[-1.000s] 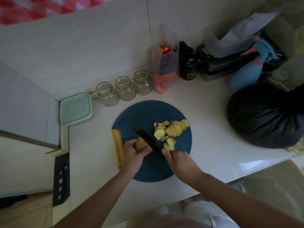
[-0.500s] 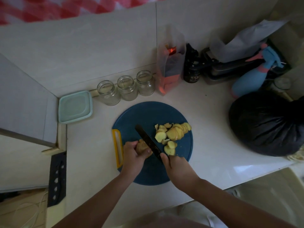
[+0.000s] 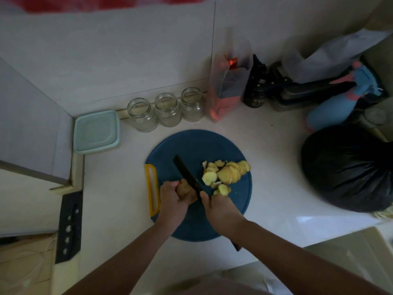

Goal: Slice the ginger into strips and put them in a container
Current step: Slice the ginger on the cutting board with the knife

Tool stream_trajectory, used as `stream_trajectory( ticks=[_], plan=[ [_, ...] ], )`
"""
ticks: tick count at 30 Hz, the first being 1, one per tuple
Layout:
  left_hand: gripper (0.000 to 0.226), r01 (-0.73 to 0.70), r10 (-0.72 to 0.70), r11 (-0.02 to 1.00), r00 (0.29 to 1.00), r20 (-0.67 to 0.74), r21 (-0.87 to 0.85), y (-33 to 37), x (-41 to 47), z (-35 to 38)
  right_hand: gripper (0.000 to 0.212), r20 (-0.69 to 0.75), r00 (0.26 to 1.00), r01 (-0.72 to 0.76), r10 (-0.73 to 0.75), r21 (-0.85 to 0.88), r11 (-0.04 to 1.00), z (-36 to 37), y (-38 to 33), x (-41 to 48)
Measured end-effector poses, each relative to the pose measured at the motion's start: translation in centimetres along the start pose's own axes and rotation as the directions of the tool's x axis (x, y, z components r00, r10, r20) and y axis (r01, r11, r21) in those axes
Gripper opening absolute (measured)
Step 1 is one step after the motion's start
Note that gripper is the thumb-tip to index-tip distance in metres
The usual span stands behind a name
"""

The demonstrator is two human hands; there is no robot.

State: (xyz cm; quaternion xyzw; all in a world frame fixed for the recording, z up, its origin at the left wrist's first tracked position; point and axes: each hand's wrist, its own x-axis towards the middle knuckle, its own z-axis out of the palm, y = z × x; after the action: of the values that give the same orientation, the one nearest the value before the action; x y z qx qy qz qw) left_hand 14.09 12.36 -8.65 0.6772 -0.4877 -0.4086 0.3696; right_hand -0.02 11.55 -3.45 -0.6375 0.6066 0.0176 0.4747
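1. Blue board (image 3: 191,145), round, on a pale counter (image 3: 276,188); the cutting surface for the job.
2. Slices (image 3: 225,173): a heap of yellow rounds on the board's right half, just right of the knife (image 3: 187,175). Only rounds showed, no strips. Judged: first cut well advanced, strip-cutting not begun.
3. Ginger (image 3: 185,189): one uncut lump, left of the board's centre, touching the blade's left side.
4. Left hand (image 3: 172,201): fingers curled round the lump, pinning it to the board.
5. Right hand (image 3: 221,209): closed round the knife handle, whose butt end showed beyond the wrist. The hands lay close together with the blade between them.
6. Container (image 3: 95,132): a pale green tub, seemingly lidded, well left of the board by the wall. Three open jars (image 3: 168,109) stood beside it and looked empty. Judged: filling wholly left to do.
7. Hidden or unclear: the lump's length under the fingers; whether the edge had entered the lump; the tub's contents; slice thickness, lost in the dim light.
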Motion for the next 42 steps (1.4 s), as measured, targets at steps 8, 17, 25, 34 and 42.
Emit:
stream_trajectory(
  ticks=[8, 17, 25, 34, 42],
  plan=[
    [0.016, 0.125, -0.125, 0.992, 0.992, 0.011, 0.015, 0.2, 0.0, -0.2, 0.051, 0.073, 0.994, -0.096, 0.085, 0.173, 0.980, -0.1, -0.4, 1.5],
    [0.038, 0.181, -0.181, 0.980, 0.983, -0.008, 0.088, -0.3, 0.0, -0.3, 0.051, -0.012, 0.999, -0.037, 0.039, 0.094, 0.995, 0.9, 2.0, -1.6],
    [0.030, 0.122, -0.121, 0.985, 0.992, -0.022, 0.122, -0.4, 0.0, -0.1, 0.046, -0.051, 0.996, -0.064, 0.072, 0.132, 0.989, 1.9, 1.0, -0.6],
    [0.041, 0.047, -0.046, 0.993, 0.999, -0.014, 0.113, -0.8, -0.6, -0.4, 0.052, -0.171, 0.981, -0.067, 0.093, 0.153, 0.986, 3.6, 0.7, 1.2],
    [0.055, -0.006, 0.003, 0.997, 0.999, 0.043, 0.071, -1.6, -2.3, -0.9, 0.048, -0.286, 0.955, -0.025, 0.076, 0.180, 0.983, 2.4, 2.8, 0.2]
  ],
)
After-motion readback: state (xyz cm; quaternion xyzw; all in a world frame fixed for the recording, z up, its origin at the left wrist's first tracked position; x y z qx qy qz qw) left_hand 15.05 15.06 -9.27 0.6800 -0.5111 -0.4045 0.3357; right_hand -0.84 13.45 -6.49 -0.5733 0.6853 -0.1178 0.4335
